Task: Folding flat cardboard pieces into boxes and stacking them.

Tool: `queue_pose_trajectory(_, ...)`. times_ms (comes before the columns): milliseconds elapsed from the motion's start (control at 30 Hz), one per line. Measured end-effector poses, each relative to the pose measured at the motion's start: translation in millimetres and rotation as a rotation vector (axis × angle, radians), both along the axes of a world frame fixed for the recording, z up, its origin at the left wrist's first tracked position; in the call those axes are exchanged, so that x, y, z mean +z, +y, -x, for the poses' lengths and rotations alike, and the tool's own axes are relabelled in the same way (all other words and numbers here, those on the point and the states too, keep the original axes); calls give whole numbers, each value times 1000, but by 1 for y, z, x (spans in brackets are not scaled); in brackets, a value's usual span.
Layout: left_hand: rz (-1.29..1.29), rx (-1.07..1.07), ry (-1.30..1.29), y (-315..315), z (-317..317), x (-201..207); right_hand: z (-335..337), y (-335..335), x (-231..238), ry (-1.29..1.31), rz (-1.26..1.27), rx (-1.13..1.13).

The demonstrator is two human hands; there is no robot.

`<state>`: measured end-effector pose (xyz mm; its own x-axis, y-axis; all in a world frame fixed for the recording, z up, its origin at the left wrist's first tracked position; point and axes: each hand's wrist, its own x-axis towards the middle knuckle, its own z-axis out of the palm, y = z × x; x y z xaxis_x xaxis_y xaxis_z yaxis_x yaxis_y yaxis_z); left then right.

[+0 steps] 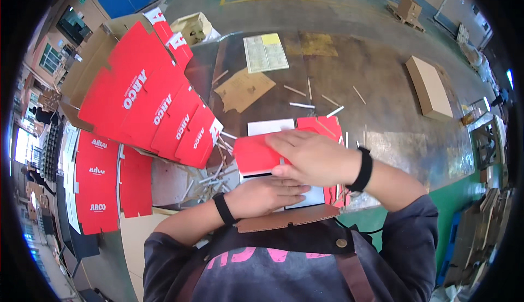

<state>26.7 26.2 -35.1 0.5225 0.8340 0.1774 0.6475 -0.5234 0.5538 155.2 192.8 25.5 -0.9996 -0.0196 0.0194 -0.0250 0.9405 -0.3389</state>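
A red cardboard panel lies before me at the near edge of the table. My right hand rests on it, palm down, fingers stretched out toward the left. Closer to my body, my left hand lies flat with its fingers pointing right, along the panel's near side. White cardboard shows beyond the red panel, and more red cardboard shows at its far right. A brown cardboard flap stands out toward my chest. What lies directly beneath my palms is hidden.
Stacked red cardboard sheets lean at the left, with more red sheets below them. Narrow offcut strips litter the table. A printed sheet, torn brown cardboard and a long brown box lie farther off.
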Motion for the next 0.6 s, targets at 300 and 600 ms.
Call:
queue_pose_trajectory(300,-10,-24,-85,-6,0,-6,-19,-16,-62,167,-238,27)
queue_pose_trajectory(600,345,559,-676,-71,14,68,-100,-20,21,-82,1028,-126)
